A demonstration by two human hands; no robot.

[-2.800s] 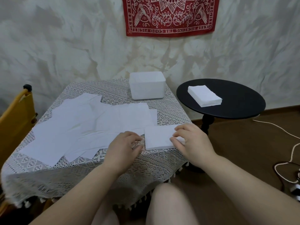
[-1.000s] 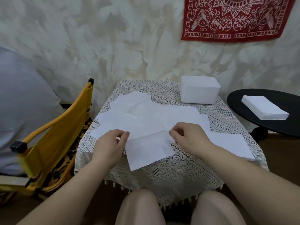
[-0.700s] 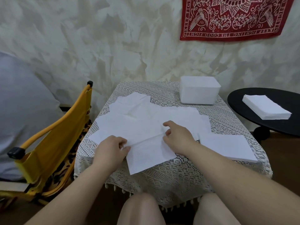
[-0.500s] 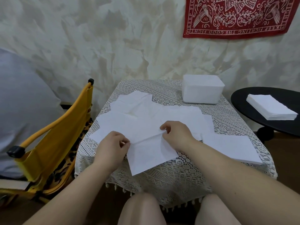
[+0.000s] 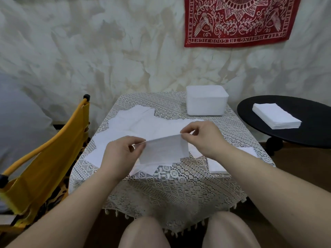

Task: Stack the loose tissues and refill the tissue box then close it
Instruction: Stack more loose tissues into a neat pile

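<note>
Both forearms extended forward, bare. Left hand [image 5: 120, 154] raised, thumb and forefinger pinching the tissue [image 5: 164, 149] at its left corner. Right hand [image 5: 206, 136] level with it, grip pinching the opposite corner, remaining fingers loosely curled.

We see white tissues [image 5: 143, 126] on a cream lace cloth [image 5: 172, 185], a white tissue box [image 5: 206, 102], a black round side table [image 5: 304, 133], a yellow chair [image 5: 44, 165], and a red wall hanging [image 5: 238, 20] with a white bird-and-leaf pattern.
</note>
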